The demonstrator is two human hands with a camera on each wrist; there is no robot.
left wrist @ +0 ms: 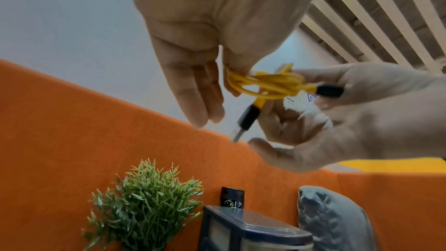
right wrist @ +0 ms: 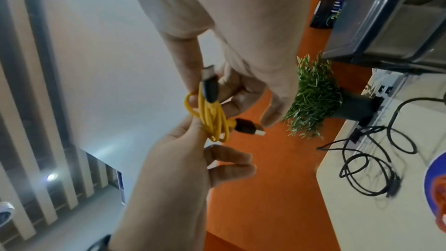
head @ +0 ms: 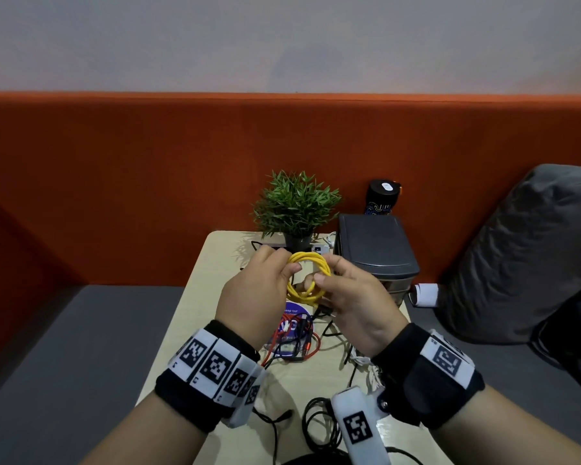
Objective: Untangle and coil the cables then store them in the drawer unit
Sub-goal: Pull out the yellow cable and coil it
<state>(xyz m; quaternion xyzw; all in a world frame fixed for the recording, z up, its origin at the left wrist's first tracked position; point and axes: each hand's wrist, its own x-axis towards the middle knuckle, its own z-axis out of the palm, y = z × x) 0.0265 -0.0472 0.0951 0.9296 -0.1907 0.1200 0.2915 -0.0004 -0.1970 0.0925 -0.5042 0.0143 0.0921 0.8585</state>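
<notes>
Item: yellow cable [head: 308,277], wound into a small multi-loop coil with black connector plugs at both ends, held in the air above the bench [head: 195,317] between both hands. Left hand [head: 257,290]: thumb and forefinger pinch the coil's left side, the remaining fingers extended and relaxed. Right hand [head: 356,303]: thumb and fingers pinch the coil's right side; one black plug [left wrist: 330,91] lies against its fingers, the other plug [left wrist: 246,119] hangs free below the coil with its metal tip exposed. Drawer unit [head: 378,253]: dark grey, translucent drawer fronts, standing at the bench's far right corner, just right of the coil. Potted plant [head: 296,206]: green, dark pot, at the far edge of the bench, left of the drawer unit. Red cable [head: 294,340]: tangled with dark leads over a blue round sticker mid-bench. Black cables [head: 319,427]: loose loops at the near edge. Dark can [head: 382,198]: behind the drawer unit. Grey cushion [head: 530,256]: on the seat to the right.
</notes>
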